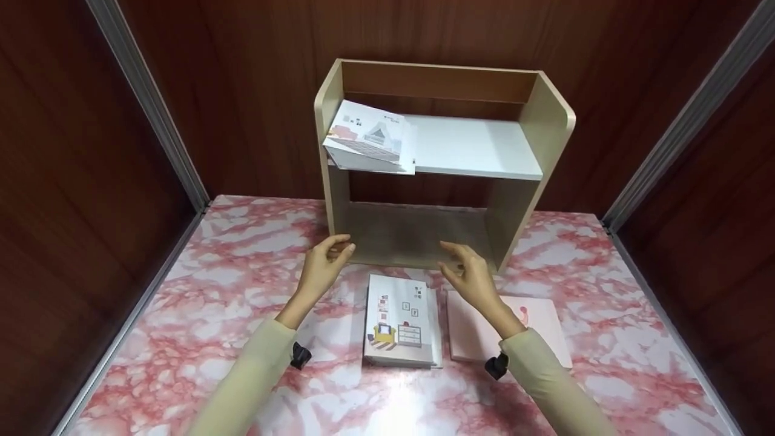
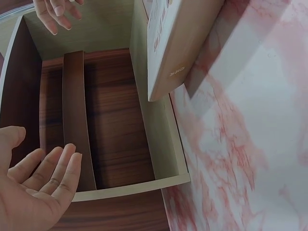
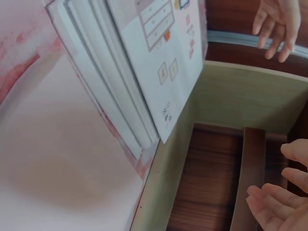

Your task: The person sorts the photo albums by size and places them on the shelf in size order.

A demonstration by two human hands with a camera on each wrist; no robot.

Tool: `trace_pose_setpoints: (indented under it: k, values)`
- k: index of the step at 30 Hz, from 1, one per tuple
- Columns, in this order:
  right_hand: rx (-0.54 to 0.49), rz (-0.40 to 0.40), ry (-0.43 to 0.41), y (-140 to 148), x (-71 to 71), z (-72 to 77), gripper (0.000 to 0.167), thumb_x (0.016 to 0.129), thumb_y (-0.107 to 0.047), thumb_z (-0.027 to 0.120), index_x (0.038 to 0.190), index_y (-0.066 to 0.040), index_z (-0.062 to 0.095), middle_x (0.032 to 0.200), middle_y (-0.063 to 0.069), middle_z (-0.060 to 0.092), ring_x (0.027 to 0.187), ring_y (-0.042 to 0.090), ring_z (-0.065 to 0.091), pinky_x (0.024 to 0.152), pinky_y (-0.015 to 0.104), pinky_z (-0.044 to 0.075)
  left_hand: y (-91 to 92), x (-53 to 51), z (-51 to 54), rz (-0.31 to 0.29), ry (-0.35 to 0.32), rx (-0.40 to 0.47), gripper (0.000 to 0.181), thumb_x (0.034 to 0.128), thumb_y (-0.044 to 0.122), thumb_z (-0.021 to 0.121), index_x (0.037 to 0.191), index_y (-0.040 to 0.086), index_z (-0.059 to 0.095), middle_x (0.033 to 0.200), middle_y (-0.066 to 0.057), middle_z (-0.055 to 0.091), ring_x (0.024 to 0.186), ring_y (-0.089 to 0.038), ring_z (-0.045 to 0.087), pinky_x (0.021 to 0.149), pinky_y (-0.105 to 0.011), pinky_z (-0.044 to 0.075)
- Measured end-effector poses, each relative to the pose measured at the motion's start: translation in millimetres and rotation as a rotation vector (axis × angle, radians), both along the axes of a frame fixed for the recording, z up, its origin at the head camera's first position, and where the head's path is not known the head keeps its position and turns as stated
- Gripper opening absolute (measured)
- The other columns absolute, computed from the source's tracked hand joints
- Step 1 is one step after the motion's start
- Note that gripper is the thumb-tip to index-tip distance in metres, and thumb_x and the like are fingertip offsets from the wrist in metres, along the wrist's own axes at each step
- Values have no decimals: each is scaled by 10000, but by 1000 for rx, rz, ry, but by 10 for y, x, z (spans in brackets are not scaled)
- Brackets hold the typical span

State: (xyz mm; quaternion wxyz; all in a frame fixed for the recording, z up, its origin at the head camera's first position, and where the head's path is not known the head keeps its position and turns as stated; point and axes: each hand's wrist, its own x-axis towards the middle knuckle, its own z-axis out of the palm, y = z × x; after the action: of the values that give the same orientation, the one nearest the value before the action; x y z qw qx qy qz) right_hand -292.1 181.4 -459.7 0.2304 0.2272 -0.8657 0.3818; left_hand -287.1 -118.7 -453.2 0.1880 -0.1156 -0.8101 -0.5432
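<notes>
Stacked books (image 1: 396, 321) are laid on the marbled table (image 1: 242, 266) before the shelf unit (image 1: 554, 121), beside a pink book (image 1: 472, 333). White books (image 1: 366, 136) are borne askew at the left end of its upper board (image 1: 478, 145). Left hand (image 1: 321, 266) and right hand (image 1: 473, 277) are held apart near its lower compartment (image 1: 418, 233), fingers loosely bent, thumbs parted.

Compact booth-like enclosure (image 1: 720, 200), perhaps a lab or studio setup, dark wood-grain panels (image 1: 260, 91) on three sides, grey metal posts (image 1: 149, 97) at the back corners, pink-and-white marbled surface (image 1: 194, 339) between them, small bookshelf (image 1: 472, 142) and books (image 1: 390, 309) inside, kind of building unclear
</notes>
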Motion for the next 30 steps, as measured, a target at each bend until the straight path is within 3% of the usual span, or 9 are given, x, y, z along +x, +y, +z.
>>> trace_pose_setpoints:
  k: [5,13,20,30]
  values:
    - [-17,19,-31,15,-3,-33,383,816,-61,691,1190,-57,610,1100,175,625,913,307,635,702,437,550,-11,-4,2,-8,-12,8,325,894,231,624,1148,28,629,1006,-130,680,891,-257,649,787,-374,537]
    - [1,20,6,33,5,-135,419,771,-3,700,1179,-18,604,1070,190,628,852,326,648,647,457,546,-13,3,-82,-11,-16,-3,329,886,218,635,1140,9,631,1004,-126,689,890,-237,654,786,-344,542]
    - [19,17,-65,48,37,-180,434,805,-45,692,1228,-52,591,1122,196,617,879,307,654,674,436,552,-17,22,-133,-21,-36,0,334,893,230,626,1150,18,626,1020,-130,682,911,-243,648,804,-352,536]
    - [8,6,-103,59,84,-252,438,821,-56,684,1245,-47,575,1155,190,607,917,310,655,701,427,554,-8,61,-220,-44,-87,-45,386,900,278,612,1193,27,602,1073,-129,663,951,-255,635,833,-386,520]
